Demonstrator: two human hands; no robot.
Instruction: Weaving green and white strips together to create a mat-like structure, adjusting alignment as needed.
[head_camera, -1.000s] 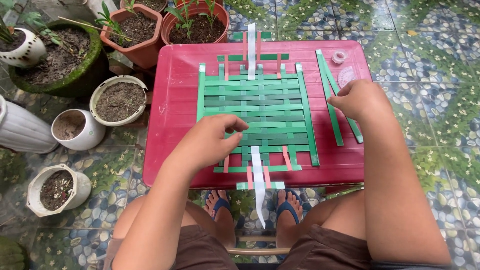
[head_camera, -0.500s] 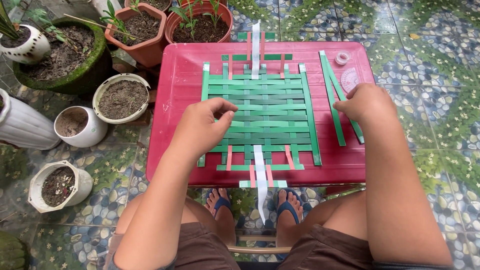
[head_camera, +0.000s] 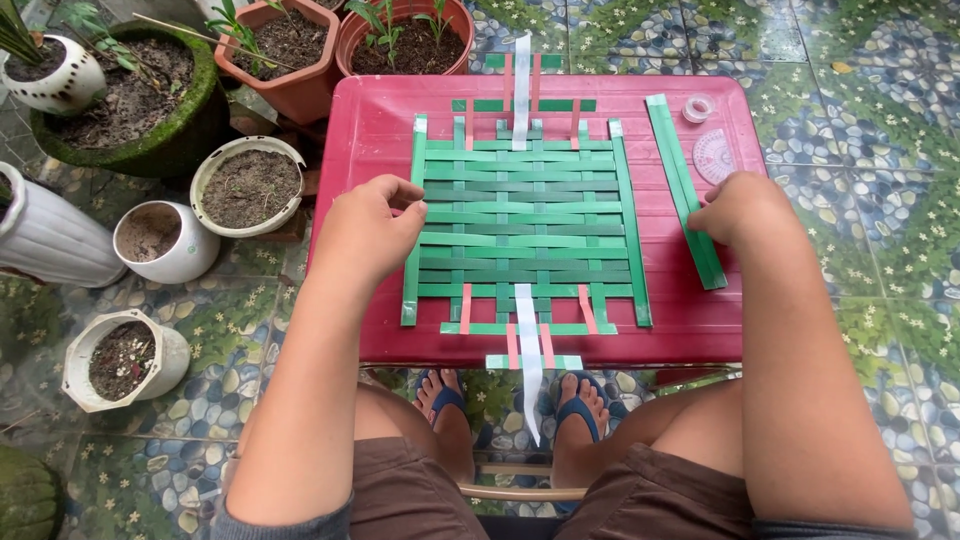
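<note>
A mat woven from green paper strips, with a few pink strips and one long white strip down its middle, lies on a red plastic table. My left hand is at the mat's left edge, its fingers curled against the outer upright green strip. To the right of the mat, my right hand rests as a loose fist on a pair of loose green strips. Their lower ends stick out below the hand.
A small roll of clear tape and a pink protractor lie at the table's far right corner. Several soil-filled pots stand left of and behind the table on the patterned floor. My feet in blue sandals are under the table.
My left hand has slid from the middle of the mat to its left edge. My right hand has stayed on the loose green strips. The camera view has shifted slightly.
</note>
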